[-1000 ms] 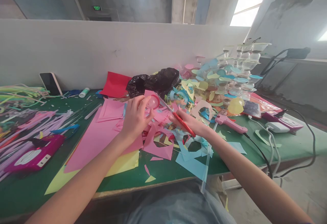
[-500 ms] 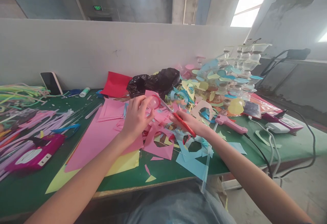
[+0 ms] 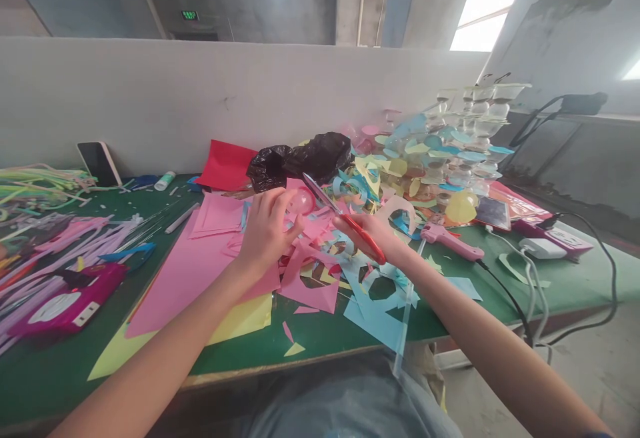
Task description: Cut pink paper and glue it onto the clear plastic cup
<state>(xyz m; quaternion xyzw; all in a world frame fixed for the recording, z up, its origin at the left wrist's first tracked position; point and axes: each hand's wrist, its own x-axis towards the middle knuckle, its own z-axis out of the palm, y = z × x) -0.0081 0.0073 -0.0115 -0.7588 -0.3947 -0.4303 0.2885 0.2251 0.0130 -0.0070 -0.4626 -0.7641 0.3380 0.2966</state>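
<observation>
My left hand (image 3: 267, 228) grips a small clear plastic cup (image 3: 301, 203) with a pink tint between thumb and fingers, above the pink paper scraps. Red-handled scissors (image 3: 361, 235) are in my right hand (image 3: 373, 231), their blades pointing up and left, just right of the cup and apart from it. Beneath both hands lie cut pieces of pink paper (image 3: 305, 285) and blue paper (image 3: 377, 321). A stack of pink sheets (image 3: 185, 281) lies on yellow paper (image 3: 245, 319) to the left.
Stacked clear cups (image 3: 483, 131) stand at the back right. Nearer are a pink glue gun (image 3: 453, 241), a power strip (image 3: 557, 238) and cables. A black plastic bag (image 3: 320, 158) lies by the wall. At left are a phone (image 3: 99, 163), a magenta box (image 3: 75, 298) and pipe cleaners (image 3: 45, 185).
The scissors have moved away from the cup's rim, their blades now angled higher. My left hand still holds the cup in nearly the same place.
</observation>
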